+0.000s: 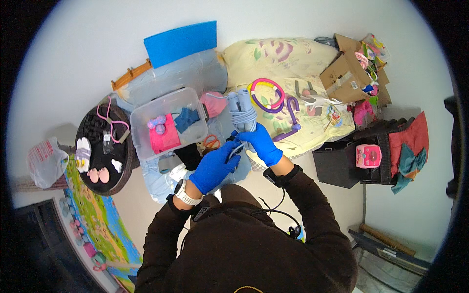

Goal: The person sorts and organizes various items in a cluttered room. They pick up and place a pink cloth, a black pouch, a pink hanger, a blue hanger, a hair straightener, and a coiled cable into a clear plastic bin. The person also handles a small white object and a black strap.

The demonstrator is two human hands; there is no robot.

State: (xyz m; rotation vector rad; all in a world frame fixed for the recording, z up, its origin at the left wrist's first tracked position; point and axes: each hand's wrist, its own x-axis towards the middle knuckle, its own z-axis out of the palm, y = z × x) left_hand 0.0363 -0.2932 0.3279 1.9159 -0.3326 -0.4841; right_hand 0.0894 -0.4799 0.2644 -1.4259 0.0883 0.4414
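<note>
My right hand (264, 146), in a blue glove, grips a light blue jump rope (243, 116) held upright, its cord wound round the handles. Just below, my left hand (212, 171), gloved too, is closed with the fingers on a loose loop of the same cord. To the left stands a clear plastic bin (135, 131). Inside it lie a pink folded cloth (165, 140), several purple-pink balls (157, 124) and a dark blue cloth (187, 120). Beside the bin, near my left hand, are an orange-handled tool (212, 142) and a black pouch (189, 155).
On the flowered sheet (303, 129) at right lie coloured rings (273, 106) and a purple bent exerciser (294, 119). A cardboard box (346, 73) overflows behind. A round black table (117, 176) with small items stands left; a pink toy (368, 156) rests at far right.
</note>
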